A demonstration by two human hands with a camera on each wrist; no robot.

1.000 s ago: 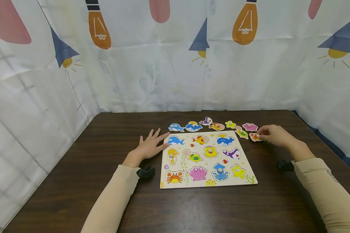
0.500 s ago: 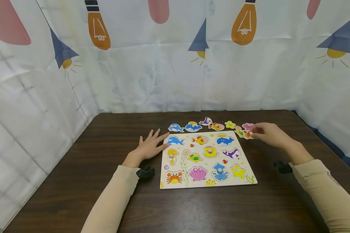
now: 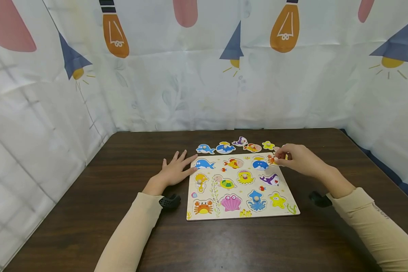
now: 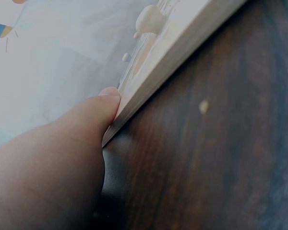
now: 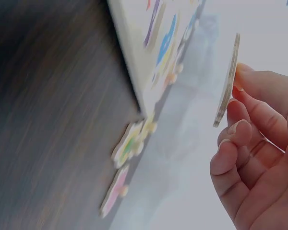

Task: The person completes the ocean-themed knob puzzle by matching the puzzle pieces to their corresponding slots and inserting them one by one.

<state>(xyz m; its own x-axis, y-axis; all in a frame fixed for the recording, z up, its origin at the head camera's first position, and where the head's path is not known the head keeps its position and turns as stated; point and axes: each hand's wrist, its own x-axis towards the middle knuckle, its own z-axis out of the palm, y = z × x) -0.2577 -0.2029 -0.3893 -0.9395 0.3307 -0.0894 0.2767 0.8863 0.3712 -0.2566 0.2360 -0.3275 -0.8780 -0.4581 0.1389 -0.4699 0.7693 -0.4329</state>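
My right hand point(image 3: 300, 160) pinches a crab puzzle piece point(image 3: 271, 160) over the far right corner of the puzzle board point(image 3: 236, 215). Seen edge-on in the right wrist view, the wooden piece point(image 5: 227, 84) is raised between thumb and fingers. My left hand point(image 3: 173, 170) lies with fingers spread at the board's far left corner. Its thumb point(image 4: 109, 96) touches the board's edge in the left wrist view. Seahorse point(image 3: 201, 182), octopus point(image 3: 246, 177) and squid point(image 3: 256, 201) pieces sit in the board. A printed crab point(image 3: 203, 207) shows at its near left corner.
Loose pieces line the board's far side: a light-blue whale point(image 3: 205, 149), a whale with a yellow spout point(image 3: 225, 147), a purple-and-white one point(image 3: 240, 141), a fish point(image 3: 252, 147) and a starfish point(image 3: 268, 145). A turtle point(image 5: 128, 145) and a pink shell point(image 5: 114, 191) lie beyond the right corner.
My right hand has lifted the crab piece from the table and carried it left to the board's far right corner. The left hand has stayed in place.
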